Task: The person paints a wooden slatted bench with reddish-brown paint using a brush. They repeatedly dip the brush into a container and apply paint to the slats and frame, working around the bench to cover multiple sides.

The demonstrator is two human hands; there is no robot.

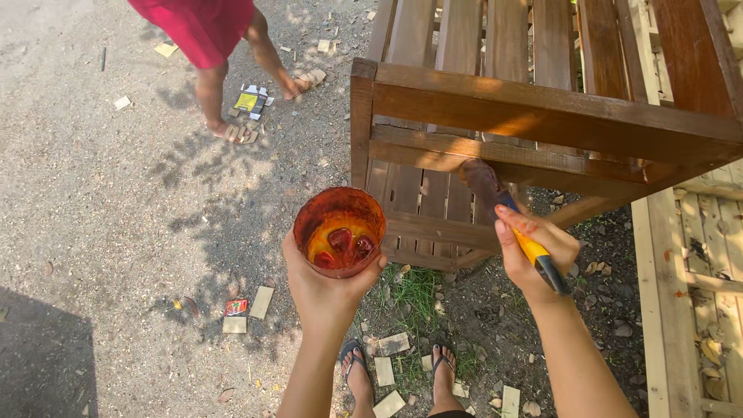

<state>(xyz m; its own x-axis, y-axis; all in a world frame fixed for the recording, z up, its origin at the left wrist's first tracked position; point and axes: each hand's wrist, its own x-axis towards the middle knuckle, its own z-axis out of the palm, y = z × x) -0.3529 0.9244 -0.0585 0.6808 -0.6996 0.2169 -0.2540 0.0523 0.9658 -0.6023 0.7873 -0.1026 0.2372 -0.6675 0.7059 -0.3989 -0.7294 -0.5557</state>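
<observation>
One cup (pixel 339 231), one brush (pixel 511 220), one wooden bench (pixel 542 116)

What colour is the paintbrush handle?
Yellow with a black end, on the paintbrush handle; head view.

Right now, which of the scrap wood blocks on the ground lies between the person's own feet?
The pale block in the grass between the sandalled feet, just under the cup. The other blocks lie left of the arm or lower down.

Both forearms are bare with no sleeves, and the feet (pixel 398 371) wear dark thong flip-flops.
</observation>
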